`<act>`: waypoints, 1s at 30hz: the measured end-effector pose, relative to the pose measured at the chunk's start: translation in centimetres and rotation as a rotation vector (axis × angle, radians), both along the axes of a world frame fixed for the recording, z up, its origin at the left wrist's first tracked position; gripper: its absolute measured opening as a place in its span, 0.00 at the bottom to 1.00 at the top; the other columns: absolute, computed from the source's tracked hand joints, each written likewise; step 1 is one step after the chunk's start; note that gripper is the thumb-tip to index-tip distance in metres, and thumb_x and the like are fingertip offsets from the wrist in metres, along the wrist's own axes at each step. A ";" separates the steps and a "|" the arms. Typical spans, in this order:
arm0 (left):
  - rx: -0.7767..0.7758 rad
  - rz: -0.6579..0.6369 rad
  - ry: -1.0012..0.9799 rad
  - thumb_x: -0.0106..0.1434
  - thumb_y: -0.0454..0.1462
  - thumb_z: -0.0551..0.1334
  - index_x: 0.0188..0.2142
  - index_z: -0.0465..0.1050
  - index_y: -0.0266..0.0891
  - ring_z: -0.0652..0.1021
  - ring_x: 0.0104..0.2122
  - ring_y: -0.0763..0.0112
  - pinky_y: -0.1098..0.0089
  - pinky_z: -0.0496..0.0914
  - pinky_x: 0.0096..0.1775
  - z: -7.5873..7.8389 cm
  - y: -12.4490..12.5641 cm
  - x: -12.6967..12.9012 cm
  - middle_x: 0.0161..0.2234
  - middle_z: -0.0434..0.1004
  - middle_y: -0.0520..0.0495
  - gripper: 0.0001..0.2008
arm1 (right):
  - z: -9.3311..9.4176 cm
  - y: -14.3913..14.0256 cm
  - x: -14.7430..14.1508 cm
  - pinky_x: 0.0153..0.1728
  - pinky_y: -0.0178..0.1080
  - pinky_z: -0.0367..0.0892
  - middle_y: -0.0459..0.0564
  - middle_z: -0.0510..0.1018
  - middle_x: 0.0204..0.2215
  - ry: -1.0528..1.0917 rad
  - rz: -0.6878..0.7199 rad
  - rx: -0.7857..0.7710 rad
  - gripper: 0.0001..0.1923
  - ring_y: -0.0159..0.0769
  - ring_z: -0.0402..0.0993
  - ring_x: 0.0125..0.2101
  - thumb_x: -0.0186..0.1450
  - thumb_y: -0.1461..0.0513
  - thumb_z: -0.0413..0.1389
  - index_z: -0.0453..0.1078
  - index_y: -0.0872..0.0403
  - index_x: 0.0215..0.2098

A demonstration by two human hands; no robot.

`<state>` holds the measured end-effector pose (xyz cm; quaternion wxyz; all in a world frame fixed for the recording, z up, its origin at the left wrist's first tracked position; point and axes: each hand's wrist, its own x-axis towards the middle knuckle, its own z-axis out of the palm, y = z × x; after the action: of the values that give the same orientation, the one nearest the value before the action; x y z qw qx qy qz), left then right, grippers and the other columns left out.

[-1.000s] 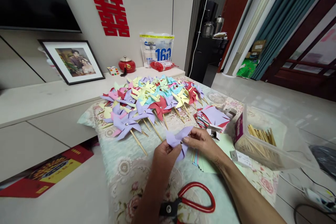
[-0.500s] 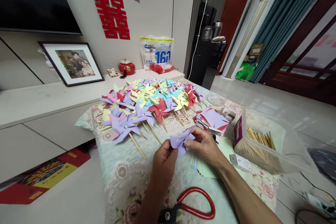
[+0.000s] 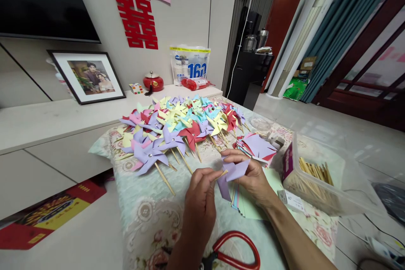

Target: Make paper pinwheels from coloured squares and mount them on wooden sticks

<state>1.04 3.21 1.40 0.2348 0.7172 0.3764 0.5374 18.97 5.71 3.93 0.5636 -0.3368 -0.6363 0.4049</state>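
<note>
A purple paper pinwheel (image 3: 236,170) is gripped by my right hand (image 3: 257,183), its thumb hidden behind the paper. My left hand (image 3: 200,200) pinches a short visible length of wooden stick (image 3: 224,173) against the pinwheel's middle; the rest of the stick is hidden by the fingers. Beyond both hands lies a heap of finished pinwheels on sticks (image 3: 193,134) in purple, red, yellow, pink and blue. Red-handled scissors (image 3: 236,236) lie below my left forearm, their blades partly covered by it.
Stacked cut paper squares (image 3: 257,145) and light green sheets (image 3: 253,211) lie by my right hand. A clear plastic box (image 3: 316,190) of wooden sticks stands at the right, with a small white box (image 3: 291,199) beside it. A floral cloth (image 3: 148,219) covers the table.
The pinwheel has shifted right and turned on its side in my right hand. My left hand has let go of its petal and now holds a wooden stick to its centre.
</note>
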 end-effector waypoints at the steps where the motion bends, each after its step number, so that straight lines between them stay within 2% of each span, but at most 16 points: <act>1: 0.008 0.008 0.011 0.68 0.27 0.52 0.51 0.73 0.45 0.74 0.47 0.68 0.68 0.69 0.47 0.0 0.0 0.0 0.45 0.71 0.46 0.19 | 0.0 0.0 0.0 0.55 0.45 0.64 0.50 0.76 0.52 -0.003 -0.002 -0.005 0.15 0.44 0.69 0.55 0.59 0.59 0.68 0.79 0.42 0.45; 9: 0.041 0.053 0.067 0.68 0.27 0.51 0.51 0.73 0.43 0.74 0.46 0.67 0.69 0.70 0.46 0.1 -0.1 0.1 0.44 0.70 0.45 0.18 | -0.2 -0.1 0.0 0.52 0.42 0.66 0.50 0.75 0.53 -0.008 0.004 -0.024 0.12 0.42 0.69 0.54 0.59 0.62 0.68 0.80 0.44 0.41; 14: 0.106 0.098 0.095 0.68 0.26 0.51 0.51 0.73 0.43 0.73 0.45 0.67 0.68 0.70 0.45 0.2 -0.3 0.1 0.43 0.70 0.45 0.19 | 0.0 0.0 0.0 0.53 0.43 0.64 0.51 0.75 0.52 -0.032 0.005 -0.013 0.11 0.43 0.70 0.54 0.59 0.62 0.68 0.80 0.44 0.40; 20: 0.086 0.089 0.108 0.68 0.26 0.52 0.49 0.73 0.42 0.73 0.45 0.67 0.68 0.70 0.45 0.2 -0.3 0.1 0.43 0.70 0.45 0.17 | 0.2 -0.1 0.0 0.53 0.43 0.64 0.51 0.75 0.53 -0.047 0.003 -0.016 0.10 0.43 0.70 0.54 0.60 0.62 0.67 0.80 0.44 0.39; 26: -0.014 -0.006 0.034 0.68 0.28 0.51 0.50 0.73 0.43 0.74 0.45 0.67 0.68 0.69 0.45 0.0 -0.1 0.1 0.44 0.70 0.45 0.17 | 0.4 -0.3 0.1 0.51 0.43 0.64 0.51 0.75 0.52 -0.046 -0.002 -0.028 0.09 0.43 0.69 0.54 0.59 0.62 0.68 0.80 0.45 0.39; 30: -0.133 -0.059 -0.102 0.68 0.29 0.52 0.47 0.74 0.43 0.75 0.40 0.68 0.69 0.69 0.41 0.1 0.1 0.5 0.40 0.72 0.48 0.15 | 0.3 -0.2 0.1 0.51 0.44 0.64 0.51 0.75 0.52 -0.071 -0.020 -0.055 0.06 0.44 0.69 0.54 0.60 0.61 0.67 0.79 0.47 0.36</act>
<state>1.50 3.33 1.46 0.3163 0.6826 0.3775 0.5400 19.07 5.49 4.23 0.5353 -0.3727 -0.6410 0.4046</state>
